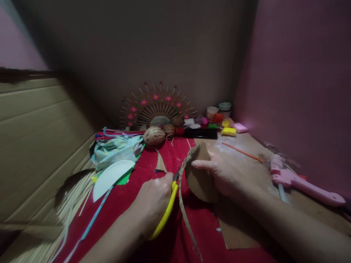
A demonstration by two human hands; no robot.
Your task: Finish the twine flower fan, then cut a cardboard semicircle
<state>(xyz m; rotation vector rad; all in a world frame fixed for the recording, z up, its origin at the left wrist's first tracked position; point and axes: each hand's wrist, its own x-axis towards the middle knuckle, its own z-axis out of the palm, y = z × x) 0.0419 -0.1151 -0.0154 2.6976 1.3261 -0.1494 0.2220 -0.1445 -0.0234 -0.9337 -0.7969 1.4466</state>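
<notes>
My left hand (pixel 155 197) is closed around yellow-handled scissors (pixel 168 212). Their blades meet the left edge of a brown cardboard piece (pixel 199 180) with a curved outline. Gripping that cardboard from the right is my right hand (pixel 223 173), its thumb lying on the face and the other fingers hidden behind. A narrow cardboard strip (pixel 184 215) curls along the cut edge and hangs down toward me. Just beyond my left hand, a small pointed cardboard scrap (pixel 161 163) rests on the red cloth (pixel 153 164).
Twine balls (pixel 154 136) sit at the back before a flower-decorated half-round fan (pixel 156 100). To the left are a patterned cloth (pixel 113 151), a white half-disc (pixel 112 179) and thin sticks (pixel 74 201). A pink glue gun (pixel 307 184) lies right, near an orange stick (pixel 242 152).
</notes>
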